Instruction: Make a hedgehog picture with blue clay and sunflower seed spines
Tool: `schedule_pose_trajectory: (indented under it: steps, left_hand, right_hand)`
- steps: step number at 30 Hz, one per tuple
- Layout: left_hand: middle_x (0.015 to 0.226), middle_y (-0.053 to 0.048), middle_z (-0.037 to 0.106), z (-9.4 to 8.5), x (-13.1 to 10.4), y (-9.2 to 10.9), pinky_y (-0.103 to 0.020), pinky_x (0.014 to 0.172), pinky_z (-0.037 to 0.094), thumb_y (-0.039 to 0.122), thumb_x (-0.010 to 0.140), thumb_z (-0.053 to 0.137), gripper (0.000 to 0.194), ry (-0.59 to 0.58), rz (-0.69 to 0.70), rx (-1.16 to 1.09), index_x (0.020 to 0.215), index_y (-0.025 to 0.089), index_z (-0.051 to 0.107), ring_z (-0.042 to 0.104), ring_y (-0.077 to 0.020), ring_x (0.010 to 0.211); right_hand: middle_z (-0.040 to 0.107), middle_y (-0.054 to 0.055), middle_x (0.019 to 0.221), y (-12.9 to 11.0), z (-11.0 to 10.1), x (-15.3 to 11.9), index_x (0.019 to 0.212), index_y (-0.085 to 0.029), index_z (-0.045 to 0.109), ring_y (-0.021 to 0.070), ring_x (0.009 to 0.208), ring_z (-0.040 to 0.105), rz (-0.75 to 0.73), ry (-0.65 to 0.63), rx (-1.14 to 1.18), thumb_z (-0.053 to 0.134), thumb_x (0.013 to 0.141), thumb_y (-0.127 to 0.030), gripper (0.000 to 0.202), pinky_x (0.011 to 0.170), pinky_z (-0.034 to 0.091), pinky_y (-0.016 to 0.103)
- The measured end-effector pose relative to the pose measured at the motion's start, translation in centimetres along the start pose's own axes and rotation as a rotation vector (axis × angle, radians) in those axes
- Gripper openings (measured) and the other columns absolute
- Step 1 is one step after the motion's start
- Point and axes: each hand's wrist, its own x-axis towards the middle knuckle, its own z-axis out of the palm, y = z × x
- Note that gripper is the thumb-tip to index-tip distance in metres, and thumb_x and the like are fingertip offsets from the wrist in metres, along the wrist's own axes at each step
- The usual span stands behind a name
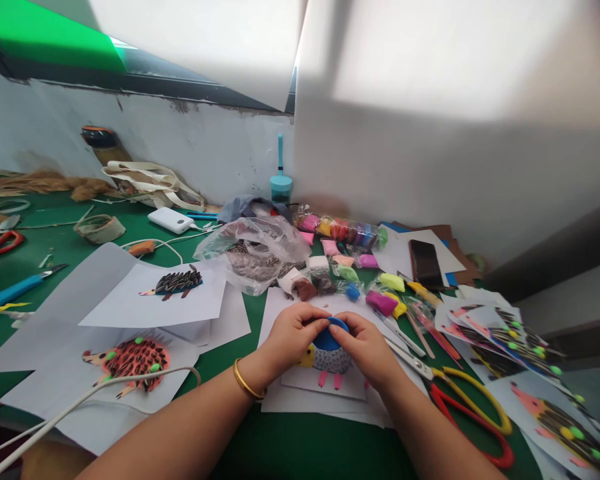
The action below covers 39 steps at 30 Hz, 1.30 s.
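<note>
My left hand [294, 335] and my right hand [366, 345] pinch a flattened piece of blue clay [327, 341] by its upper edge, thumbs in front. Directly below it lies a paper animal picture [331, 362] with a yellow head, a speckled grey body and pink feet. The clay overlaps the top of the body; whether it touches the paper I cannot tell. White sheets [325, 407] are under the picture. Beyond my fingers are small wrapped clay packs, among them a magenta one [381, 302] and a blue one [353, 291].
Large scissors [473, 407] with red and yellow handles lie beside my right forearm. A clear plastic bag [257, 250] holds dark seeds. Finished seed hedgehogs [135, 363] lie left, more pictures [555, 427] right. A white cable [95, 390] crosses the left sheets. A phone [426, 263] rests at the back right.
</note>
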Motion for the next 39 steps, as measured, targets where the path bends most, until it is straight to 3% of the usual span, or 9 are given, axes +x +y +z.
schedule_pose_trajectory:
  steps: [4,9,15,18,21,25,30,35,39]
  left_hand:
    - [0.095,-0.007,0.074,-0.13,-0.01,0.15,-0.03,0.08,0.052,0.034,0.081,0.069,0.022,-0.01,-0.059,-0.083,0.094,0.018,0.076,0.067,-0.021,0.088]
    - [0.084,-0.007,0.072,-0.18,0.1,0.02,-0.029,0.075,0.051,0.034,0.08,0.069,0.02,0.004,-0.089,-0.098,0.081,0.014,0.074,0.065,-0.0196,0.081]
    - [0.095,-0.007,0.072,-0.14,-0.01,-0.17,-0.03,0.077,0.05,0.04,0.085,0.063,0.035,0.005,-0.079,-0.137,0.112,0.018,0.071,0.065,-0.0196,0.086]
    - [0.089,-0.006,0.071,-0.07,-0.04,-0.23,-0.031,0.079,0.049,0.037,0.082,0.067,0.023,0.006,-0.006,-0.013,0.093,0.02,0.077,0.063,-0.0206,0.087]
    - [0.079,-0.006,0.07,-0.04,0.06,-0.24,-0.03,0.074,0.049,0.037,0.078,0.069,0.021,0.016,-0.06,-0.048,0.076,0.017,0.075,0.062,-0.02,0.08]
    - [0.083,-0.007,0.072,-0.08,0.16,-0.27,-0.029,0.071,0.05,0.044,0.079,0.068,0.031,-0.003,-0.184,-0.234,0.085,0.014,0.075,0.063,-0.0193,0.078]
    - [0.098,-0.008,0.071,-0.07,0.08,-0.33,-0.031,0.079,0.051,0.043,0.08,0.068,0.043,0.0,-0.137,-0.185,0.114,0.017,0.071,0.064,-0.02,0.087]
    - [0.081,-0.005,0.068,0.03,0.09,-0.22,-0.027,0.071,0.048,0.041,0.076,0.072,0.027,-0.016,-0.151,-0.204,0.081,0.014,0.071,0.061,-0.017,0.077]
    - [0.077,-0.002,0.064,0.12,0.13,-0.18,-0.025,0.068,0.046,0.044,0.078,0.07,0.03,0.033,-0.198,-0.348,0.083,0.014,0.065,0.057,-0.0139,0.072]
  right_hand:
    - [0.068,0.002,0.08,-0.2,0.02,-0.06,0.087,-0.018,0.069,0.0185,0.075,0.06,-0.002,0.009,-0.043,0.067,0.079,-0.047,0.03,0.069,0.048,0.03]
    - [0.068,0.003,0.082,0.02,-0.1,-0.04,0.091,-0.017,0.069,0.0192,0.077,0.061,-0.021,-0.003,-0.088,0.068,0.08,-0.045,0.029,0.069,0.048,0.031]
    - [0.071,0.005,0.086,0.15,-0.24,0.11,0.091,-0.017,0.07,0.0209,0.081,0.063,-0.041,0.026,-0.043,0.069,0.079,-0.048,0.033,0.077,0.05,0.034]
    - [0.07,0.004,0.08,0.03,-0.05,0.03,0.086,-0.017,0.07,0.0201,0.077,0.063,-0.029,0.006,-0.081,0.069,0.079,-0.049,0.033,0.072,0.05,0.032]
    - [0.07,0.004,0.078,0.01,0.06,-0.02,0.084,-0.017,0.07,0.0202,0.076,0.063,-0.024,-0.008,-0.085,0.068,0.08,-0.051,0.035,0.07,0.051,0.032]
    - [0.072,0.006,0.088,0.23,-0.18,0.07,0.095,-0.017,0.071,0.0215,0.082,0.065,-0.027,-0.011,-0.001,0.069,0.08,-0.051,0.038,0.076,0.052,0.034]
    - [0.071,0.005,0.081,0.26,-0.24,0.05,0.087,-0.017,0.071,0.0208,0.077,0.063,-0.027,-0.005,-0.107,0.065,0.082,-0.048,0.032,0.07,0.05,0.032]
    - [0.07,0.004,0.079,0.14,0.09,-0.07,0.083,-0.017,0.07,0.0209,0.076,0.062,-0.062,-0.009,-0.261,0.063,0.082,-0.041,0.025,0.069,0.049,0.031]
    - [0.07,0.004,0.088,0.5,-0.06,-0.03,0.093,-0.018,0.069,0.021,0.082,0.062,-0.079,-0.031,-0.173,0.063,0.084,-0.043,0.027,0.074,0.049,0.031]
